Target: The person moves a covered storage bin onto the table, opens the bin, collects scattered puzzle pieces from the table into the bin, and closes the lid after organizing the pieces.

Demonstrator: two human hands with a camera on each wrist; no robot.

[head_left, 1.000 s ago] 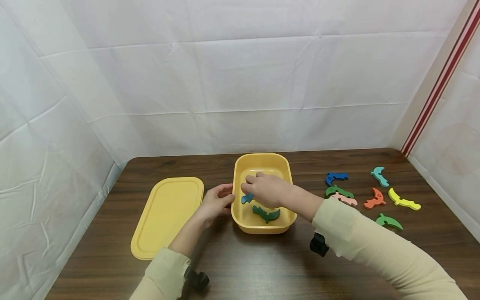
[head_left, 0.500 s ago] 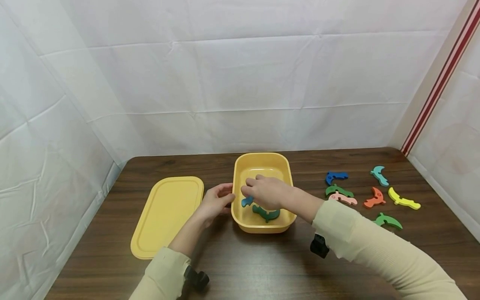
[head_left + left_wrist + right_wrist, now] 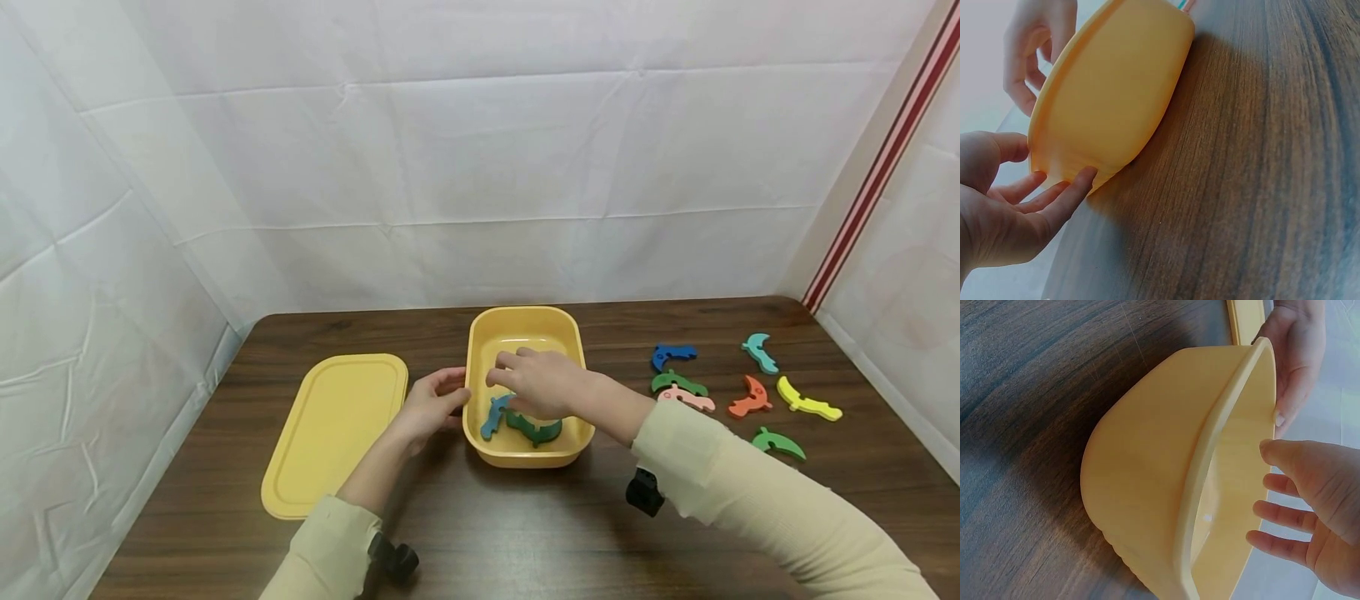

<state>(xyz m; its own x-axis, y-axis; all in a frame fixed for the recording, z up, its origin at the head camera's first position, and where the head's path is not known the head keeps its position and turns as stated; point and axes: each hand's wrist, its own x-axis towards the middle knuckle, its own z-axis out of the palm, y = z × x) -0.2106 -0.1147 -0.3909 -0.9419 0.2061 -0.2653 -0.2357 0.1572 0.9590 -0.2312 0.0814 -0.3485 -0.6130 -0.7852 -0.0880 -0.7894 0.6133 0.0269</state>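
A blue piece (image 3: 493, 421) and a green piece (image 3: 534, 431) lie side by side in the tub (image 3: 527, 459). The right hand (image 3: 542, 385), fingers apart and holding nothing, hovers above them. The left hand (image 3: 427, 408), fingers spread, touches the tub's side. Leftward, the lid (image 3: 337, 433) rests on the worktop (image 3: 517, 533); seven more pieces (image 3: 750, 400) lie rightward.

Type of place: a screened recording booth, lab-like in layout; the building around it cannot be identified. Reference item: the wood-grain table (image 3: 525, 533). Creased white sheeting (image 3: 487, 183) covers the area behind the table and continues along its left and right sides. A red-and-white striped band (image 3: 881, 158) rises from the table's far right corner. Over the table's near side, black wrist cameras (image 3: 393, 560) sit at both sleeves (image 3: 330, 546), indicating a recording station.
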